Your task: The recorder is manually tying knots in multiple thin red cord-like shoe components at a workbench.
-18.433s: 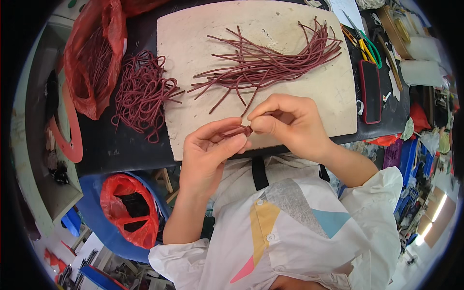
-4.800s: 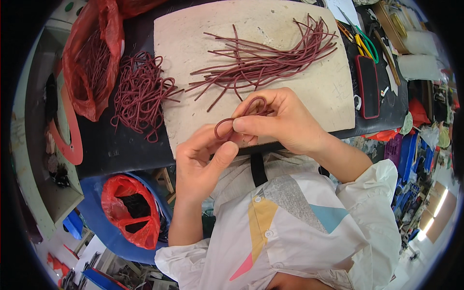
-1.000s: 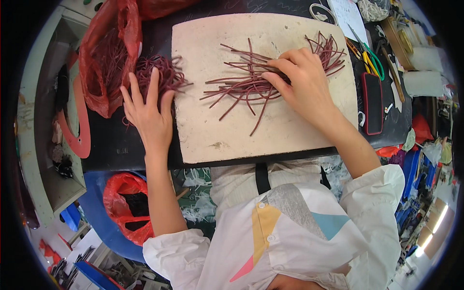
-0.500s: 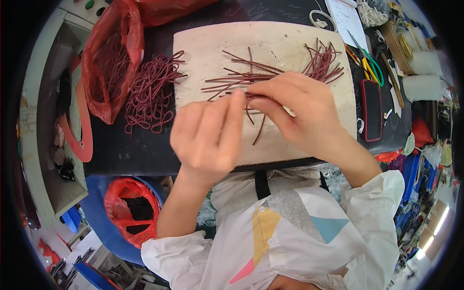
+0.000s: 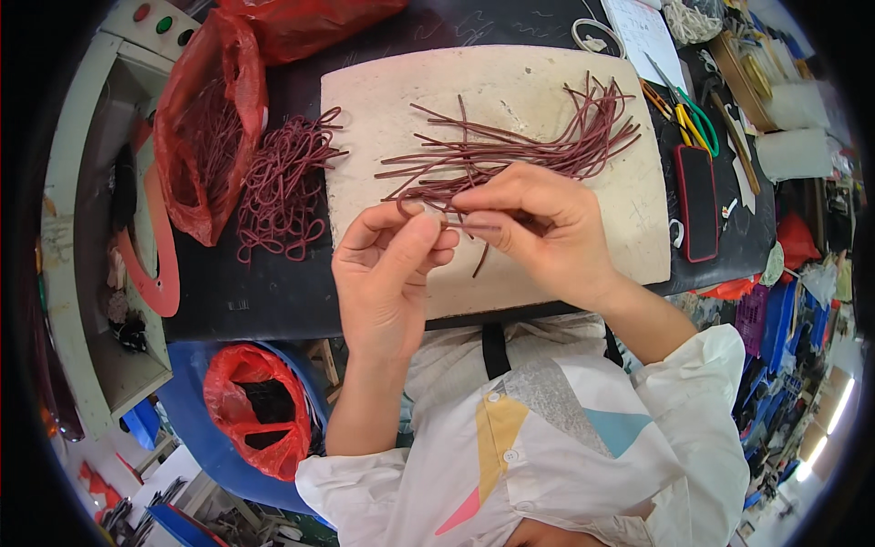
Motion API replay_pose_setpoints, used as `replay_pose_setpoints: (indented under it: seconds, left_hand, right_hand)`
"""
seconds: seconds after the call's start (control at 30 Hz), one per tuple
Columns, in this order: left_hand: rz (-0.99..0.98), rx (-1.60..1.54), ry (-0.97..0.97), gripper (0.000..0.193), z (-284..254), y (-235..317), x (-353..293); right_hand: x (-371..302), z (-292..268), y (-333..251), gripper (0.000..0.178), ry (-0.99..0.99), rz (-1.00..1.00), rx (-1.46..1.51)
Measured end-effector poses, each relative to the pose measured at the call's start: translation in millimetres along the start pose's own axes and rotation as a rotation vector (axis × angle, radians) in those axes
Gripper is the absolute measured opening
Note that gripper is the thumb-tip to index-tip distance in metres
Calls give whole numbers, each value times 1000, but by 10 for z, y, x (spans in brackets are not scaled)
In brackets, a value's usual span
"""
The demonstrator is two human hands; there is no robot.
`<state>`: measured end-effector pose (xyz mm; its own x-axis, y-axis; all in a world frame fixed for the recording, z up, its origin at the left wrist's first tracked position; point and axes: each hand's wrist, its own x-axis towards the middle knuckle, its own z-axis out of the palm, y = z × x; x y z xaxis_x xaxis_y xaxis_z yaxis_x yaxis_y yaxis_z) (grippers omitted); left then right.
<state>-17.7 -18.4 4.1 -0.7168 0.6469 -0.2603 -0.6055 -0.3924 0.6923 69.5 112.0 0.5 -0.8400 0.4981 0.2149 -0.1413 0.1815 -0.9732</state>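
Between my two hands, just above the near part of a pale board (image 5: 583, 246), is a dark red cord (image 5: 471, 225). My left hand (image 5: 392, 260) pinches it between thumb and fingers, where it bends into a small loop. My right hand (image 5: 542, 232), its thumb and forefinger closed, grips the same cord a little to the right. Behind my fingers a loose bundle of cut dark red cords (image 5: 510, 150) lies across the board, its ends fanned out at the right. Left of the board sits a tangled heap of looped cords (image 5: 283, 187).
A red plastic bag (image 5: 205, 137) of cords stands at the far left. Green-handled scissors (image 5: 697, 118), yellow-handled pliers (image 5: 688, 128), and a red-edged phone (image 5: 695, 205) lie right of the board. Below the table's left edge, a red bag (image 5: 223, 401) lines a blue bin (image 5: 182, 365).
My left hand has turned so its thumb and fingers show, and the cord now bends at its fingertips. Both hands sit slightly lower, uncovering more of the bundle.
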Motion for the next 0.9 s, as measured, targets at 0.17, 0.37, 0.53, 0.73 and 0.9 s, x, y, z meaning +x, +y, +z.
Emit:
replay_pose_setpoints:
  seconds: [0.17,0.37,0.53,0.73,0.9]
  left_hand:
    - [36,-71,-43,10,25,-72,-26]
    - [-144,-24,-117,21,4,7,-23]
    - [30,403,-99,18,10,49,-114]
    - [271,666,-33,15,-18,75,-169]
    - [289,516,54,13,-6,82,-135]
  right_hand:
    - [-23,64,-35,19,-25,-80,-59]
    - [-34,-15,-84,12,-69,-19,46]
    - [-50,-78,-101,8,-146,118,137]
    - [17,-173,-123,10,-213,-194,-398]
    - [3,-332,-282,10,-222,-339,-820]
